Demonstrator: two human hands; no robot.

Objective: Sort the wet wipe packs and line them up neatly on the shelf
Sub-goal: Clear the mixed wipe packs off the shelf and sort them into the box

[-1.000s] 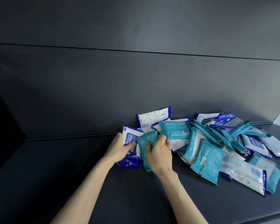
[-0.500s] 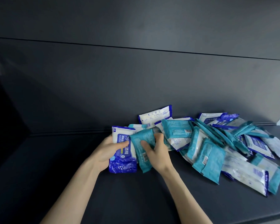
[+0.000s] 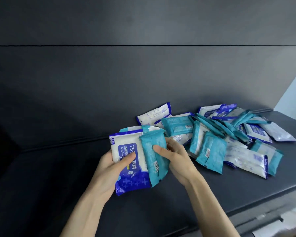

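A blue-and-white alcohol wipe pack [image 3: 126, 177] is lifted off the dark shelf [image 3: 58, 194], held upright by my left hand [image 3: 108, 170] with the thumb across its front. My right hand [image 3: 174, 156] grips a teal wipe pack [image 3: 154, 151] that overlaps the blue pack's right edge. To the right lies a loose heap of several teal and blue-and-white packs [image 3: 229, 139], mixed and overlapping.
The shelf's dark back wall [image 3: 143, 82] rises right behind the heap. The shelf's front edge [image 3: 263, 200] runs along the lower right, with a pale wall [image 3: 294, 93] at the far right. Bare shelf surface stretches to the left of my hands.
Both hands have pulled their packs out of the heap's left end, raising them toward me. The blue pack now stands upright with its front showing.
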